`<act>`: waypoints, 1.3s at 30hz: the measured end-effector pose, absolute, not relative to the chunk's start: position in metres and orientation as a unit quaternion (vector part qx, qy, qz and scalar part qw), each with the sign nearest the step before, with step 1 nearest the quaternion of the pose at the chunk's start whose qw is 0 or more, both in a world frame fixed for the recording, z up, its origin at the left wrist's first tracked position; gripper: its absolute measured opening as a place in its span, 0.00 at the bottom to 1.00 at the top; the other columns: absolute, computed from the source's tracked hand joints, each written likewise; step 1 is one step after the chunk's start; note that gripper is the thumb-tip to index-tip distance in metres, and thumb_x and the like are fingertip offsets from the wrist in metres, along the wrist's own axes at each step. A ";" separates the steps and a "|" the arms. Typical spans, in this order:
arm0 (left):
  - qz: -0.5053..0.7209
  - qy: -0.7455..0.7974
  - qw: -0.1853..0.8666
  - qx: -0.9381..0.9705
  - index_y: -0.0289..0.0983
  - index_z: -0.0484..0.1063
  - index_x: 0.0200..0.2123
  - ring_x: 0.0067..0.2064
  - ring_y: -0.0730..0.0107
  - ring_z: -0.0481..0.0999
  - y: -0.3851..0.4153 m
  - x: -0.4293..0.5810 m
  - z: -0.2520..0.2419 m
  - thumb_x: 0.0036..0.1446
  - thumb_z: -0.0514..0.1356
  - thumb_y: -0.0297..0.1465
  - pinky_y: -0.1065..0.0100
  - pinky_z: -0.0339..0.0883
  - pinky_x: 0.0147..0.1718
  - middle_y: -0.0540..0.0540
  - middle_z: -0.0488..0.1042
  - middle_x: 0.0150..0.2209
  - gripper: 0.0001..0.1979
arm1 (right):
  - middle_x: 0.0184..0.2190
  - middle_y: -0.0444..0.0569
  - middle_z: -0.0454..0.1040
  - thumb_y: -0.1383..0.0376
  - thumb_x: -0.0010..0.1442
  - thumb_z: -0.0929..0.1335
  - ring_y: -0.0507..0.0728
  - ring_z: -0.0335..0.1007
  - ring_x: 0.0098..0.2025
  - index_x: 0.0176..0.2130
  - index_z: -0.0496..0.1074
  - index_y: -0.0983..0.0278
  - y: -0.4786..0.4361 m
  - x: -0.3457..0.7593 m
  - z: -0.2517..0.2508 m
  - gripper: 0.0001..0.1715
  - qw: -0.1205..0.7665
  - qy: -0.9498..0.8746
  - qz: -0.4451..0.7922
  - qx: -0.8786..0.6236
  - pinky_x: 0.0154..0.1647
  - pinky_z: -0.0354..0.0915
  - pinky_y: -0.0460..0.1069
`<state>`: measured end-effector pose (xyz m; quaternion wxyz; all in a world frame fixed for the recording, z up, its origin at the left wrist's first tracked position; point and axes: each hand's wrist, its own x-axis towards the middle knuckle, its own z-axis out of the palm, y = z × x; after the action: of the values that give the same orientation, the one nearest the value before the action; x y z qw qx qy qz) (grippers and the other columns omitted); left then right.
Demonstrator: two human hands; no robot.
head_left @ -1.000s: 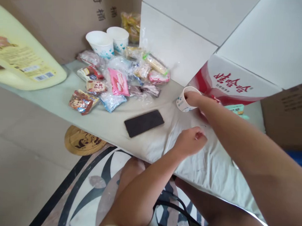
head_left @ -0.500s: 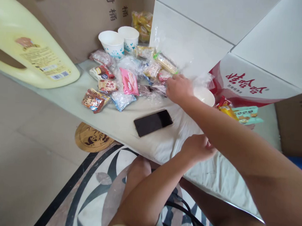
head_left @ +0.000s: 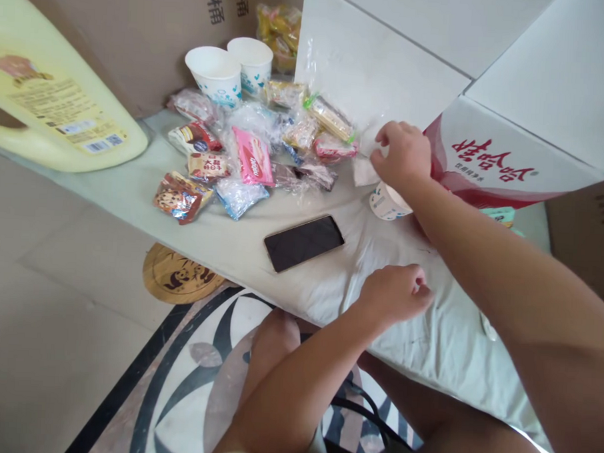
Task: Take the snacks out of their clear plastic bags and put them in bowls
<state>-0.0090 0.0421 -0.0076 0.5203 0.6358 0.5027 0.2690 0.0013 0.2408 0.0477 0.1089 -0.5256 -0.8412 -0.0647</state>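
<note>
My right hand (head_left: pixel 402 154) is above a white paper cup (head_left: pixel 387 202), its fingers bent and the thumb apart from them. I see nothing between them. Beside its fingertips lies a small pale packet (head_left: pixel 365 171). Lower down, my left hand (head_left: pixel 396 292) is curled into a loose fist over the pale cloth, with nothing visible in it. A black phone (head_left: pixel 304 242) lies face up to its left. Behind the phone is a heap of wrapped snacks, with a pink packet (head_left: pixel 253 156), a cookie packet (head_left: pixel 182 198) and a green-tied clear bag (head_left: pixel 331 118).
Two paper cups (head_left: pixel 214 76) stand behind the snacks. A large yellow jug (head_left: pixel 52 95) is at the left. White boxes (head_left: pixel 373 69) and a red-and-white box (head_left: pixel 505 155) form the back. A round wooden panda mat (head_left: pixel 182 275) lies below the cloth-covered surface's (head_left: pixel 324 291) edge.
My right hand has moved right, from the snack heap to above the paper cup. My left hand has stayed almost in place. The view has shifted slightly.
</note>
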 end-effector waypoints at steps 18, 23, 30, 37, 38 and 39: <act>0.588 0.526 0.505 0.350 0.39 0.67 0.33 0.34 0.71 0.73 0.068 -0.027 -0.011 0.62 0.56 0.32 0.68 0.66 0.37 0.50 0.72 0.29 0.05 | 0.36 0.49 0.74 0.68 0.58 0.64 0.59 0.70 0.38 0.50 0.69 0.60 0.191 0.038 0.078 0.19 0.237 -0.826 0.059 -0.509 0.45 0.65 0.56; 0.732 0.267 0.578 0.244 0.42 0.66 0.48 0.57 0.66 0.74 0.080 -0.038 -0.008 0.59 0.64 0.41 0.64 0.67 0.55 0.46 0.75 0.49 0.17 | 0.36 0.48 0.72 0.63 0.58 0.67 0.58 0.69 0.37 0.45 0.69 0.59 0.122 0.075 0.067 0.13 0.292 -0.873 0.172 -0.352 0.42 0.67 0.54; 0.673 0.265 0.652 0.229 0.38 0.75 0.39 0.43 0.69 0.79 0.081 -0.029 -0.008 0.47 0.72 0.39 0.67 0.70 0.48 0.49 0.79 0.37 0.17 | 0.46 0.49 0.67 0.61 0.55 0.71 0.58 0.68 0.44 0.50 0.64 0.57 0.119 0.095 0.017 0.23 0.445 -0.746 0.194 -0.456 0.44 0.68 0.55; 0.670 0.396 0.604 0.171 0.38 0.71 0.34 0.32 0.76 0.75 0.086 -0.031 -0.005 0.49 0.63 0.28 0.72 0.66 0.35 0.52 0.75 0.32 0.06 | 0.33 0.44 0.70 0.59 0.54 0.70 0.56 0.68 0.32 0.45 0.67 0.58 0.149 0.121 0.020 0.18 0.379 -0.721 0.290 -0.502 0.33 0.68 0.52; 0.667 0.428 0.588 0.163 0.38 0.70 0.32 0.31 0.77 0.74 0.086 -0.031 -0.005 0.49 0.62 0.27 0.72 0.64 0.33 0.53 0.73 0.30 0.05 | 0.31 0.44 0.69 0.60 0.55 0.69 0.56 0.67 0.32 0.42 0.67 0.59 0.159 0.125 0.026 0.14 0.387 -0.723 0.235 -0.522 0.33 0.68 0.53; 0.659 0.452 0.580 0.158 0.38 0.69 0.31 0.29 0.78 0.72 0.087 -0.031 -0.005 0.50 0.61 0.27 0.73 0.62 0.31 0.54 0.71 0.28 0.03 | 0.31 0.45 0.69 0.62 0.55 0.68 0.57 0.67 0.33 0.40 0.68 0.59 0.172 0.127 0.032 0.11 0.393 -0.726 0.161 -0.541 0.35 0.68 0.54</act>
<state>-0.0313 0.0871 -0.0051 0.5803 0.1579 0.4519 0.6589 0.1272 0.1722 0.0322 0.3932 -0.5410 -0.7258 0.1613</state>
